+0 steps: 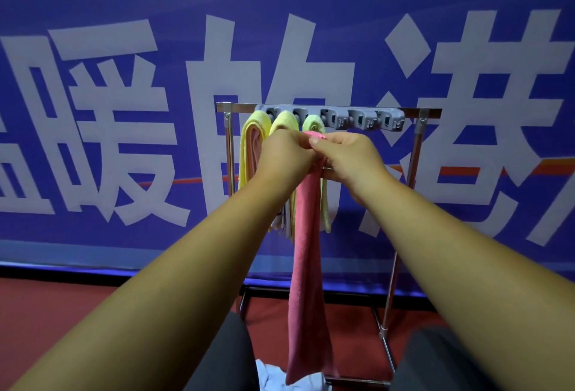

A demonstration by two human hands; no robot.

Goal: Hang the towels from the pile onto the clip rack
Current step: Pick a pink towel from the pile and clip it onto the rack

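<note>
A long pink towel (306, 266) hangs down from both of my hands in front of the rack. My left hand (284, 154) and my right hand (348, 154) pinch its folded top edge together, just below the grey clip strip (364, 120) on the metal rack's top bar (429, 112). Three towels hang from the strip's left clips: a yellow one (249, 154), a second yellow one (284, 121) and a pale green one (312, 123). The clips to the right hold nothing. White cloth of the pile (270, 375) lies on the floor between my knees.
The rack's chrome uprights (410, 166) and base frame (385, 341) stand on a red floor (62, 313). A blue banner (124, 110) with large white characters fills the wall behind. My dark-trousered knees (441, 359) are at the bottom edge.
</note>
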